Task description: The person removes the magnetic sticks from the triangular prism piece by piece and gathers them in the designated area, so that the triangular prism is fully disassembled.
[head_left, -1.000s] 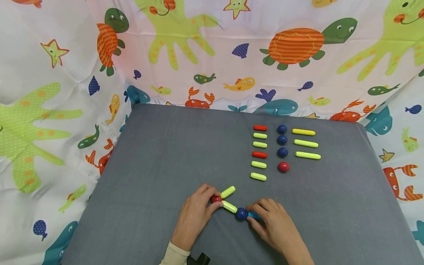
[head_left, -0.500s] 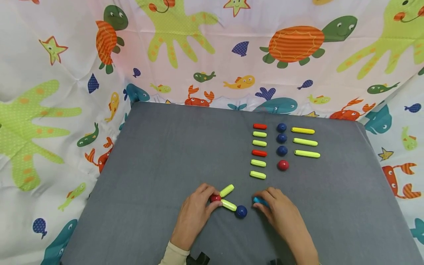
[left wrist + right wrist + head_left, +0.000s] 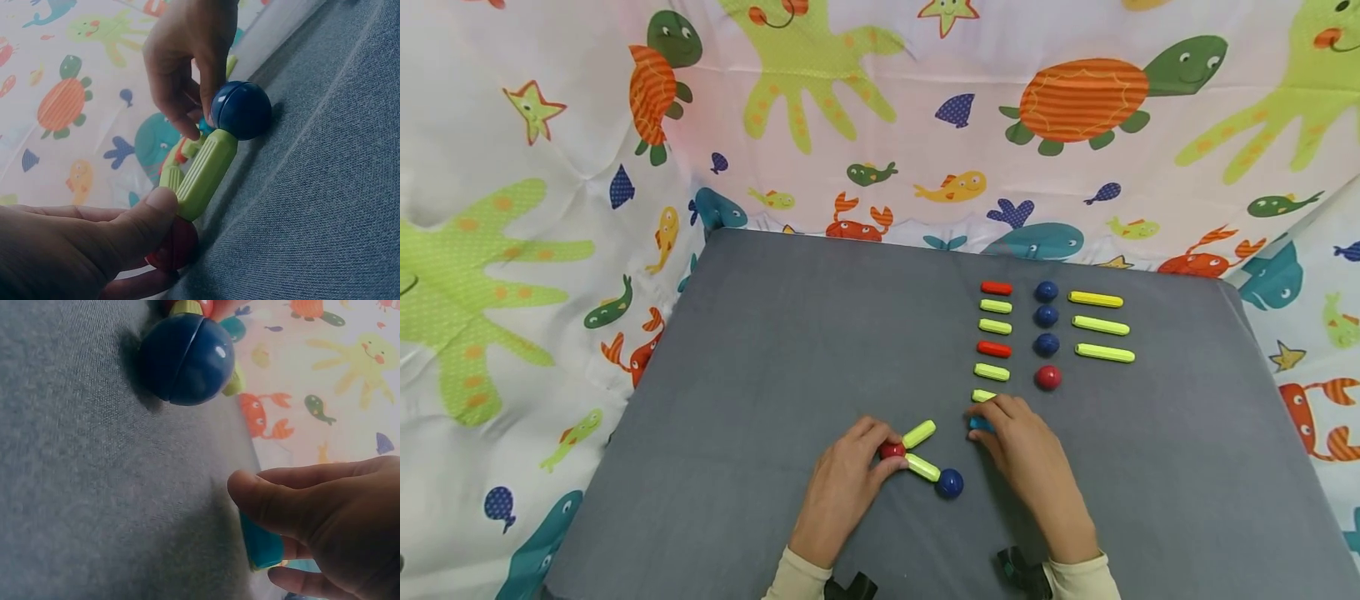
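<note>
My left hand [image 3: 844,487] pinches a red ball [image 3: 892,450] between thumb and fingers, low in the middle of the head view. Two short yellow-green rods [image 3: 922,467] fan out from that ball in a V. At the end of the nearer rod sits a dark blue ball [image 3: 950,483], large in the left wrist view. My right hand [image 3: 1030,467] grips a short light-blue rod [image 3: 261,542], apart from the blue ball. Its fingers partly cover that rod and the front rod [image 3: 982,395] of the left column on the table.
Short red and yellow-green rods [image 3: 992,372] lie in a column behind my right hand. Beside them runs a column of blue balls [image 3: 1046,316] and one red ball [image 3: 1048,377]. Longer yellow and yellow-green rods [image 3: 1101,325] lie further right on the grey cloth [image 3: 775,350].
My right hand has drawn the light-blue rod away from the dark blue ball, then moved away from me towards the left column. My left hand keeps its hold on the red ball.
</note>
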{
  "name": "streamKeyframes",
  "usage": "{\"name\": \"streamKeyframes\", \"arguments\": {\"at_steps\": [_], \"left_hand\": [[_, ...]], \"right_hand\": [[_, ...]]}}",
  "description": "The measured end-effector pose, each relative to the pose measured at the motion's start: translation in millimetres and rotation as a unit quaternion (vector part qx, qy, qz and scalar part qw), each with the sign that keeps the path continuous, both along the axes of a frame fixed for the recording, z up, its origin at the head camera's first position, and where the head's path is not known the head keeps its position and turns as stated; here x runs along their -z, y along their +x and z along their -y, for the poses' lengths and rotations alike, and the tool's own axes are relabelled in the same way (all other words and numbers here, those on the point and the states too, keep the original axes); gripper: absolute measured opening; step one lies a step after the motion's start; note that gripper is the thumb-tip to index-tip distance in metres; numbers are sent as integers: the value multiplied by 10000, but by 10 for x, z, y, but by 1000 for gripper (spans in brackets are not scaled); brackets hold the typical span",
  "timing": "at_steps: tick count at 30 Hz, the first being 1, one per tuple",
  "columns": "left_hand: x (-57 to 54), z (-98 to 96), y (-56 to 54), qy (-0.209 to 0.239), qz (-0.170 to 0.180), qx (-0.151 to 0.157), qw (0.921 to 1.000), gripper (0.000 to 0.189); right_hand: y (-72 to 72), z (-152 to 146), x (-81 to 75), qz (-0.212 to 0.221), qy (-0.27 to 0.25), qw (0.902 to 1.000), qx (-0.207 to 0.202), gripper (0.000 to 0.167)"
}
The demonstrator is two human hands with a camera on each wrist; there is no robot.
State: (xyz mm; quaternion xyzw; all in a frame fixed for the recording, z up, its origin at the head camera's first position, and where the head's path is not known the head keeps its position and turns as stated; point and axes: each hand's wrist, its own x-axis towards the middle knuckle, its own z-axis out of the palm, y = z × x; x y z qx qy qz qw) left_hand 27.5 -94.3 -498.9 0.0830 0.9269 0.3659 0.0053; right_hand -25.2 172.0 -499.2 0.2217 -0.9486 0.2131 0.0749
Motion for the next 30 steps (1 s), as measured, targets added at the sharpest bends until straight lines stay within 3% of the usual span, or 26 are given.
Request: {"name": "streamKeyframes", "arguments": {"at_steps": [7, 12, 17, 22, 30], "left_hand": [[-13, -13, -22, -55, 20, 47, 10000, 24], [-37, -16, -53, -76, 30, 107, 9999, 24], [-46, -17, -74, -118, 15, 151, 9998, 26], [-13, -2, -49, -171, 45, 180, 9997, 29], [14, -25, -40, -12, 97, 130, 9999, 27]], "right_hand": [[-44, -11, 94, -18, -9, 9999, 102, 34], [-54, 22, 24, -161, 74, 9998, 33, 35], [-36, 205, -93, -426, -60, 9977, -520, 37], [24, 476, -113, -293, 2, 9920, -1226, 39], [84, 681, -107, -277, 309, 9903, -1323, 30]]}}
